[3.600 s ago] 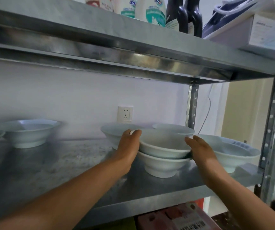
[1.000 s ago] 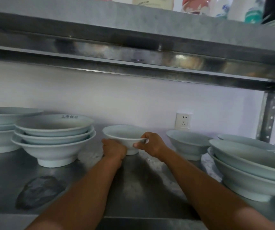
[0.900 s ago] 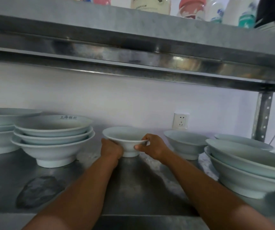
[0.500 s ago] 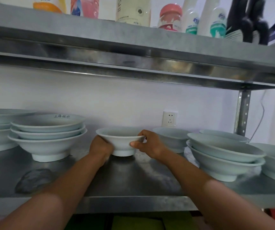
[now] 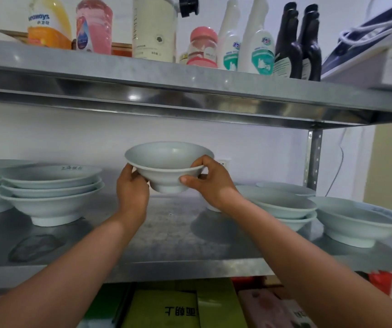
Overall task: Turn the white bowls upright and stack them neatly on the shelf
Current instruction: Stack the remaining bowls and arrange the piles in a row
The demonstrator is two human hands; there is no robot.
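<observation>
Hands share the load: the left hand (image 5: 132, 188) grips the white bowl (image 5: 168, 162) under its rim and the right hand (image 5: 210, 183) pinches the opposite rim, holding it upright and clear above the steel shelf (image 5: 166, 237), likely to carry it level to a pile. Left of the bowl stands a stack of three bowls (image 5: 50, 192), right of it a lower stack (image 5: 282, 207) and a single bowl (image 5: 358, 221), on the dull, scuffed metal. Above the bowl an upper shelf (image 5: 190, 74) carries detergent bottles (image 5: 259, 43); behind it is a pale wall (image 5: 71, 138).

White bowl (image 5: 169, 162) upright (above shelf (image 5: 166, 235))
</observation>
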